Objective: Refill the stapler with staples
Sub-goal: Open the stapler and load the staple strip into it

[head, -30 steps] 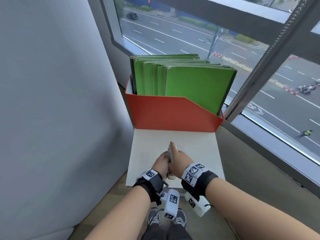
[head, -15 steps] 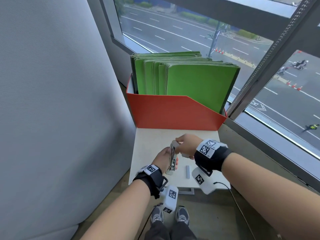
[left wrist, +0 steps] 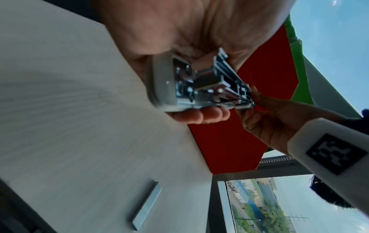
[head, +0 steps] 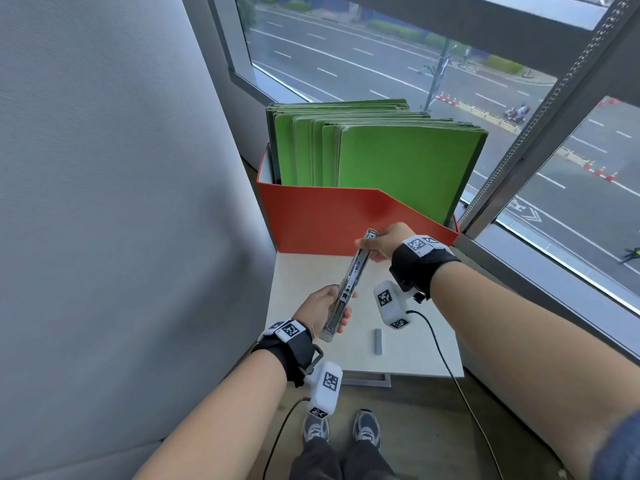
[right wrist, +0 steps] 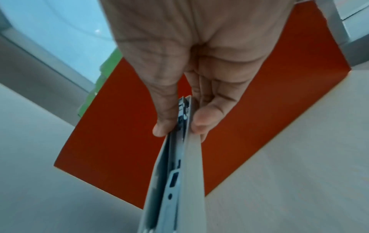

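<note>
Above the bench: stapler (head: pixel 348 289), swung open into one long line, held off the surface by both hands.
Stapler: grey casing, bright metal channel facing up; near end low by the left hand, far end raised toward the red box.
Left hand (head: pixel 320 311): grip closed round the stapler's near end, fingers curled under it, thumb side over the casing; the left wrist view shows the hinge and metal rail (left wrist: pixel 223 82) close up.
Right hand (head: pixel 384 242): grip narrow, thumb and fingers pinching the stapler's far tip from both sides, clear in the right wrist view (right wrist: pixel 184 116).
Staples (head: pixel 378 341): one grey strip lying flat on the bench, near the front edge, right of the stapler and apart from it.
Bench (head: pixel 426 337): small, pale top.
Box (head: pixel 322 220): red, at the bench's back edge, packed with upright green folders (head: pixel 401 168).
Right side: window (head: pixel 571 209) over a road.
</note>
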### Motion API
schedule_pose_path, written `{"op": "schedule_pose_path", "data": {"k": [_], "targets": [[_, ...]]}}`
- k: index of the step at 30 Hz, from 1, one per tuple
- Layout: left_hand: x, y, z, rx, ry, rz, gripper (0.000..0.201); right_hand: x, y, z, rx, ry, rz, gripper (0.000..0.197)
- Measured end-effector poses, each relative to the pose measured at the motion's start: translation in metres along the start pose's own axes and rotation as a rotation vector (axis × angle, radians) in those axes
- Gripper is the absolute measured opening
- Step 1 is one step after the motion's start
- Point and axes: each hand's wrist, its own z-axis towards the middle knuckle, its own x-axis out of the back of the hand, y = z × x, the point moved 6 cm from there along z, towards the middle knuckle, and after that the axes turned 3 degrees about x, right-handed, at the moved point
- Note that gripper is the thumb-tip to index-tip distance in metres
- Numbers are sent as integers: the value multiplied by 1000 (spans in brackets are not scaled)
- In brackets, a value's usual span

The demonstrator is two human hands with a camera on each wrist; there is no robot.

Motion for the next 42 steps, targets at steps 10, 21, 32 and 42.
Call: {"op": "schedule_pose_path", "data": {"k": [10, 21, 32, 42], "targets": [[18, -2, 5, -50, 147, -37, 44, -33, 62, -12, 73, -109, -180, 30], [5, -18, 11, -19, 117, -134, 16, -73, 147, -28, 110, -205, -575, 36], [11, -16, 12, 20, 126, -163, 15, -36, 107, -24, 187, -93, 124, 11], [8, -14, 12, 34, 151, -136, 14, -49, 26, -43, 459, -155, -35, 17]]}}
